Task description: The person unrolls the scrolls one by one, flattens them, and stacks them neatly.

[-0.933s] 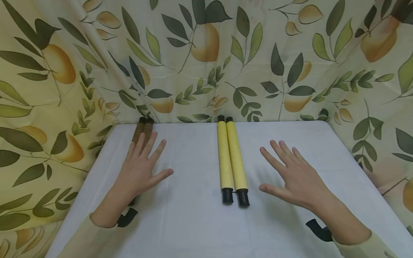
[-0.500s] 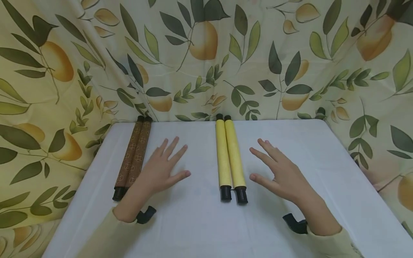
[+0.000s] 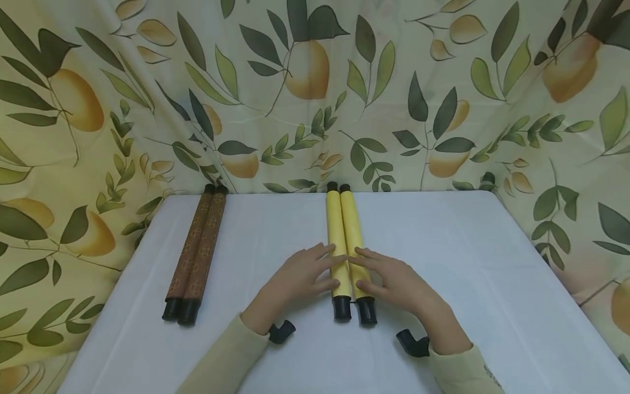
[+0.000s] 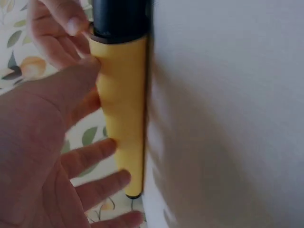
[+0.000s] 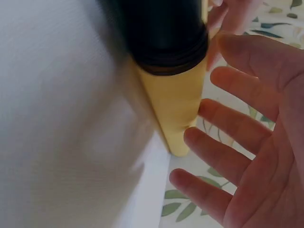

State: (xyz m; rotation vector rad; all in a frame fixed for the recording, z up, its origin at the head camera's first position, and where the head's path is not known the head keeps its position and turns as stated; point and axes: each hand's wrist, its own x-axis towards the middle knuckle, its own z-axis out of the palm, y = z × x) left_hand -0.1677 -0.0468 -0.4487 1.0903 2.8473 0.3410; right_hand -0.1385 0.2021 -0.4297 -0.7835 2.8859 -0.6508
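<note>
White table, brown rolls lying at left. Left hand and right hand over yellow rolls, fingers spread apart; contact unclear.

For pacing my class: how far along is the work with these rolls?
Setting out looks done: brown rolls and yellow rolls lie on the table. Underway: the left hand and right hand are at the yellow rolls, no grip visible. Remaining, perhaps: gripping them; the brown rolls lie untouched.
</note>
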